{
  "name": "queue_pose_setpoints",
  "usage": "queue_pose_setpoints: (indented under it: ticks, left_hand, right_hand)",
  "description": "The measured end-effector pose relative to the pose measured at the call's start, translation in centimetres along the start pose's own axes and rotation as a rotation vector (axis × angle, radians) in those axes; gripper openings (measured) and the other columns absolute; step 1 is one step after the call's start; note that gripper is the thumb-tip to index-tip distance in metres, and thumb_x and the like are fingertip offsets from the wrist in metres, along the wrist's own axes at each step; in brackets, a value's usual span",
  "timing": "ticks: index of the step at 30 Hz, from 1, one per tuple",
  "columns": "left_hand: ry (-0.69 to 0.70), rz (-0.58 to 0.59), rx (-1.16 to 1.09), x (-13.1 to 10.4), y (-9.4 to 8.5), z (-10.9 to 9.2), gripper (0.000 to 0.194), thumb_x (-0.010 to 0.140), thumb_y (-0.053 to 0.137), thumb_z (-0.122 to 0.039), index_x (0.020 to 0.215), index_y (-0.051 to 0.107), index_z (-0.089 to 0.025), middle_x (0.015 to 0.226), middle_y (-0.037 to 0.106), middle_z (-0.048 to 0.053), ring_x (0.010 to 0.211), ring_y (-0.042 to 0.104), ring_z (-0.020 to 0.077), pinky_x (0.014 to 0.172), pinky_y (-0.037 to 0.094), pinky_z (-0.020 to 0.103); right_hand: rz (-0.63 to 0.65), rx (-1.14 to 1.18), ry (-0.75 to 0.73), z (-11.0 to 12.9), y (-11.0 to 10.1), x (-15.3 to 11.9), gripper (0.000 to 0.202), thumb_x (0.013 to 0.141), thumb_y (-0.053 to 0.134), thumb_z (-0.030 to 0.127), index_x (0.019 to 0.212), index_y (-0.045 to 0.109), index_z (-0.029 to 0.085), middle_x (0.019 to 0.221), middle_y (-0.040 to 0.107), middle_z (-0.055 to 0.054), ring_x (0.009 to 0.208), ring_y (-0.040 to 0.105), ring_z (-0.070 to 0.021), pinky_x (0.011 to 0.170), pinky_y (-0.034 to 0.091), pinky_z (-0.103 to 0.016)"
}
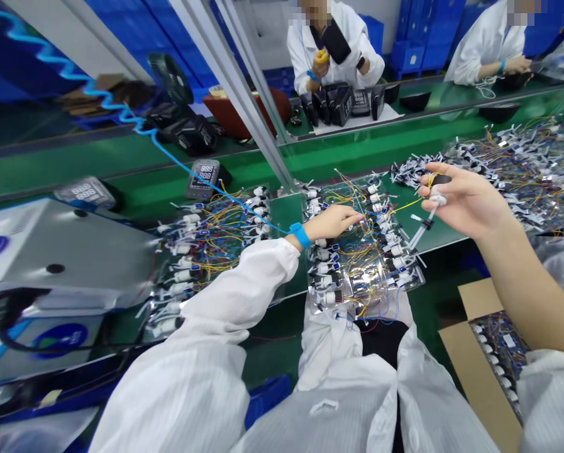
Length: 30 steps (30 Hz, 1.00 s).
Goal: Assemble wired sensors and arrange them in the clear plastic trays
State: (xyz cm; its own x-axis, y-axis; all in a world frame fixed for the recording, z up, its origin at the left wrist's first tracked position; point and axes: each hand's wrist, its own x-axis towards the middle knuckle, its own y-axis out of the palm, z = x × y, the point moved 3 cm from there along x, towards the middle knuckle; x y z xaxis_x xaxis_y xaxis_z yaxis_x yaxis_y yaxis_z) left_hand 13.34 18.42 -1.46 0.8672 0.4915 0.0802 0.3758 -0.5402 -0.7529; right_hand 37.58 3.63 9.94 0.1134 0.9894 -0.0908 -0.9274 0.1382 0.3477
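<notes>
My right hand [465, 198], palm turned up, holds a white and black cylindrical part [438, 190] between thumb and fingers. A white cable tie hangs from that part and a yellow wire runs left from it. My left hand [336, 223], with a blue wrist strap [300, 235], is over a clear plastic tray [366, 280] of wired parts. Its fingers are drawn together among the wires at the tray's middle; what they grip is too small to make out. White cylindrical parts with cable ties line both sides of the tray.
Another tray of wired parts [187, 258] lies left, beside a grey metal box [74, 258]. A heap of cable-tied parts [418, 171] lies behind my right hand. An open carton [470, 365] stands low right. A metal post [244, 82] rises ahead. Two people work across the bench.
</notes>
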Motion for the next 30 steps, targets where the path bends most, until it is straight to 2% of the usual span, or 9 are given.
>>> queue_pose_setpoints:
  ticks: [6,10,14,18,21,23,25,28,30]
  left_hand:
    - [-0.046,-0.090,-0.053,-1.1,-2.7,-1.5,0.047,0.106,0.045,-0.052,0.099,0.080,-0.023,0.106,0.082,0.006,0.099,0.074,0.0250,0.096,0.055,0.039]
    - [-0.094,-0.200,-0.127,-4.5,-5.9,-2.8,0.049,0.104,0.048,-0.057,0.081,0.074,-0.023,0.087,0.078,0.005,0.083,0.069,0.0237,0.084,0.053,0.041]
    - [-0.192,-0.238,-0.510,-8.8,-8.8,-5.2,0.055,0.100,0.058,-0.055,0.057,0.047,-0.023,0.054,0.047,0.000,0.057,0.044,0.0160,0.060,0.037,0.037]
    - [-0.383,-0.383,-0.898,-13.0,-10.0,-8.0,0.056,0.097,0.062,-0.046,0.051,0.038,-0.024,0.050,0.014,-0.001,0.050,0.019,0.0138,0.051,0.025,0.032]
    - [-0.452,-0.417,-0.980,-15.8,-9.4,-9.3,0.040,0.088,0.066,-0.050,0.055,0.055,-0.030,0.047,0.022,-0.001,0.047,0.017,0.0132,0.047,0.021,0.030]
    - [-0.481,-0.415,-0.987,-17.6,-8.4,-9.5,0.026,0.083,0.067,-0.052,0.062,0.067,-0.036,0.048,0.034,-0.001,0.045,0.024,0.0130,0.046,0.022,0.030]
    - [-0.512,-0.462,-0.961,-19.5,-7.1,-9.3,0.010,0.076,0.070,-0.053,0.074,0.075,-0.044,0.049,0.041,-0.001,0.044,0.028,0.0133,0.045,0.020,0.029]
    - [-0.515,-0.545,-1.002,-21.9,-4.4,-8.9,0.024,0.070,0.078,-0.055,0.094,0.078,-0.053,0.048,0.045,-0.003,0.035,0.026,0.0116,0.039,0.015,0.029]
    - [-0.450,-0.508,-1.122,-22.6,-2.0,-9.3,0.026,0.071,0.081,-0.061,0.096,0.077,-0.053,0.045,0.048,-0.005,0.025,0.020,0.0082,0.034,0.014,0.030]
  right_hand:
    - [-0.042,-0.076,-0.034,-0.3,-2.5,-1.4,0.054,0.069,0.080,0.009,0.117,0.066,0.027,0.114,0.072,-0.007,0.115,0.071,-0.0290,0.063,0.056,-0.030]
    - [-0.014,-0.139,-0.024,-1.3,-3.8,-2.0,0.071,0.067,0.089,0.009,0.130,0.062,0.028,0.119,0.074,-0.008,0.119,0.073,-0.0290,0.075,0.062,-0.032]
    - [0.052,-0.376,0.070,-2.6,-4.9,-2.4,0.058,0.071,0.094,0.022,0.122,0.067,0.020,0.111,0.078,-0.012,0.106,0.078,-0.0279,0.080,0.064,-0.036]
    - [0.120,-0.759,0.148,-3.7,-5.7,-3.8,0.039,0.081,0.088,0.044,0.104,0.072,0.017,0.086,0.077,-0.008,0.068,0.071,-0.0185,0.057,0.053,-0.029]
    - [0.217,-0.953,0.223,-4.8,-6.1,-6.0,0.035,0.088,0.080,0.050,0.098,0.073,0.017,0.067,0.067,-0.001,0.057,0.056,-0.0120,0.053,0.040,-0.025]
    - [0.260,-0.890,0.266,-5.8,-6.5,-7.9,0.035,0.092,0.077,0.050,0.106,0.073,0.018,0.067,0.061,0.002,0.060,0.053,-0.0112,0.056,0.039,-0.024]
    - [0.269,-0.654,0.314,-7.1,-6.9,-10.0,0.039,0.094,0.075,0.049,0.119,0.069,0.020,0.073,0.061,0.002,0.063,0.054,-0.0112,0.057,0.040,-0.024]
    - [0.235,-0.231,0.395,-9.6,-7.1,-13.4,0.042,0.092,0.078,0.047,0.122,0.064,0.022,0.081,0.067,-0.002,0.053,0.046,-0.0080,0.050,0.030,-0.024]
    - [0.128,-0.044,0.424,-11.5,-7.1,-15.5,0.032,0.093,0.076,0.045,0.113,0.062,0.024,0.077,0.068,-0.001,0.043,0.031,-0.0037,0.046,0.019,-0.023]
